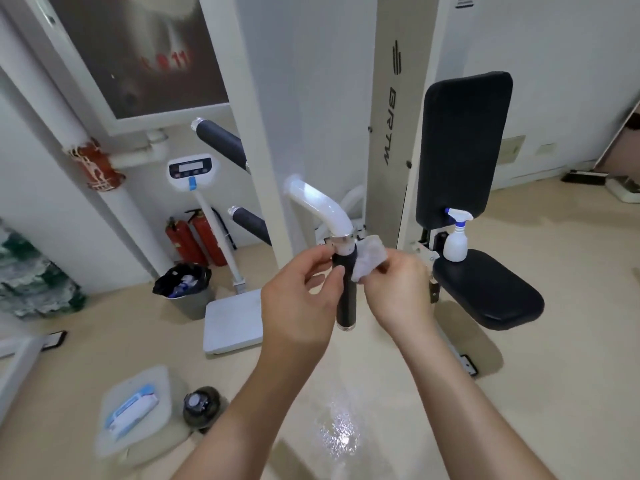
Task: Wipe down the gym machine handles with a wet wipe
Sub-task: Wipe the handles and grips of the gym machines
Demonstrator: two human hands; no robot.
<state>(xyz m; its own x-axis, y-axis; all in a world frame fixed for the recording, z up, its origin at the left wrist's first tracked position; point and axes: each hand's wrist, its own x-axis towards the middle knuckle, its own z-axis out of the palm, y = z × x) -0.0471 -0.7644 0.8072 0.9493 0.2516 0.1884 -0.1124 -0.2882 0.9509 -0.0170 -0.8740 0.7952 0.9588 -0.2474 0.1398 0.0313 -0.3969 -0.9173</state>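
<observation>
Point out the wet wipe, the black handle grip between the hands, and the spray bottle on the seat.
wet wipe (370, 258): head view, on its crumpled middle above the right fingers.
handle grip (347, 304): head view, on the lower black part.
spray bottle (455, 245): head view, on its white body.

Both hands meet at a black handle (348, 296) that hangs upright from a bent white tube (317, 204). The left hand (301, 299) touches the handle's upper part from the left with curled thumb and forefinger. The right hand (398, 289) pinches a crumpled white wipe (369, 259) against the handle's right side, just under the chrome collar. Behind them, a white spray bottle (455, 240) stands on the black seat (488, 292) below the backrest (462, 147). On the floor (519, 393) to the left lie a wipes pack (131, 408) on a white tray (138, 375), a dark round bottle (201, 405), a scale (232, 320) and a lined bin (187, 285), with two red extinguishers (194, 237) by the wall.
</observation>
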